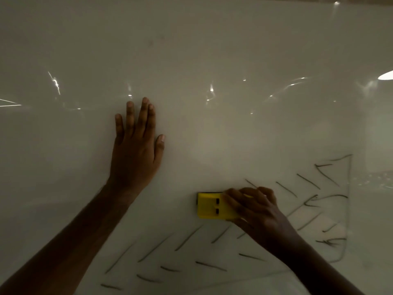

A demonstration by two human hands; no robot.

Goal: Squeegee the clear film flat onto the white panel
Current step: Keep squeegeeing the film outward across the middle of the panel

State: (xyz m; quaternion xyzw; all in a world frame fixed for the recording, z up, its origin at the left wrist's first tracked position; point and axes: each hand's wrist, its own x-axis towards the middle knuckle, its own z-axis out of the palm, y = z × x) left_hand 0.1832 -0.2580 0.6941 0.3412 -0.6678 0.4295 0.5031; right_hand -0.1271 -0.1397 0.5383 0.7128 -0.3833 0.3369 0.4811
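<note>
A large white panel (191, 39) fills the view. Clear film (234, 124) lies over it, showing bright creases and glints across the middle. My left hand (136, 150) rests flat on the film, fingers spread and pointing up. My right hand (257, 211) grips a yellow squeegee block (210, 206) at lower centre, pressed against the film; its left half shows, the rest is under my fingers. Dark pen strokes (308, 199) mark the panel around and below the squeegee.
A bright reflection of a lamp (386, 75) sits at the right edge. A dim strip of background (319, 0) shows above the panel's top edge. The film's wrinkles run in a band at roughly mid height.
</note>
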